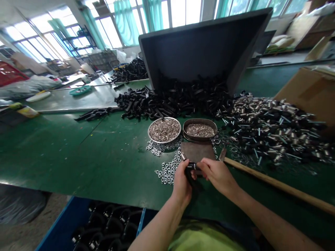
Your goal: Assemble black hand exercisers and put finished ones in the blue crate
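My left hand (181, 181) is closed around a black curved part (190, 170) with a silver bolt end sticking out at its top. My right hand (217, 174) pinches the same part from the right, fingers pressed together at its metal end. Both hands hover just over a dark brown square pad (197, 150) on the green table (104, 157). Small silver nuts (167, 170) lie scattered to the left of my hands.
Two round metal dishes of small silver hardware (164, 129) (200, 129) sit behind the pad. A heap of black parts (180, 97) spills from a tipped dark bin (204, 45). Assembled silver-and-black pieces (272, 125) pile at right. A wooden-handled hammer (274, 183) lies right; a blue crate (104, 226) stands below.
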`<state>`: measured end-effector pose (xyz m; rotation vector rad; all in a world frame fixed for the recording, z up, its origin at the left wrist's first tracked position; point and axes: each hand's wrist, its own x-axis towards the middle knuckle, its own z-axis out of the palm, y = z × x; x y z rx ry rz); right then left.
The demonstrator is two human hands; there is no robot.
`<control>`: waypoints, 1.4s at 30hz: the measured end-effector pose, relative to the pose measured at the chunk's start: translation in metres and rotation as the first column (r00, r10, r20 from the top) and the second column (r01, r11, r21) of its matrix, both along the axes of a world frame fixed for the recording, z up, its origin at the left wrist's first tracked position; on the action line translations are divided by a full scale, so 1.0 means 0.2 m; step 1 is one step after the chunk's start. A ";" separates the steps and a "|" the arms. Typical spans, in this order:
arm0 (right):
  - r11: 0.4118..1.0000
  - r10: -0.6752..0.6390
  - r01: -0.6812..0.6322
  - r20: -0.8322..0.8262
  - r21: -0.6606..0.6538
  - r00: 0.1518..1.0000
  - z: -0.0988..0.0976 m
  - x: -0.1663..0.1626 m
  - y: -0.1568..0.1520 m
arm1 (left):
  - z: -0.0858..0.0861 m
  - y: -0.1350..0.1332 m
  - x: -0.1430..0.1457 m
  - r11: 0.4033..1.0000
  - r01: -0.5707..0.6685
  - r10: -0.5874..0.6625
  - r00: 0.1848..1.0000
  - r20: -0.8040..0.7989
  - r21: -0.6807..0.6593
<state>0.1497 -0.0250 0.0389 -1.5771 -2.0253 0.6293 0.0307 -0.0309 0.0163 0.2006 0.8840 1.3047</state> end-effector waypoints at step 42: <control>0.933 0.225 -0.283 0.254 0.222 0.941 -0.04 -0.42 0.87 | -0.05 0.07 -0.17 0.801 0.597 0.184 -0.296 -0.937 -0.031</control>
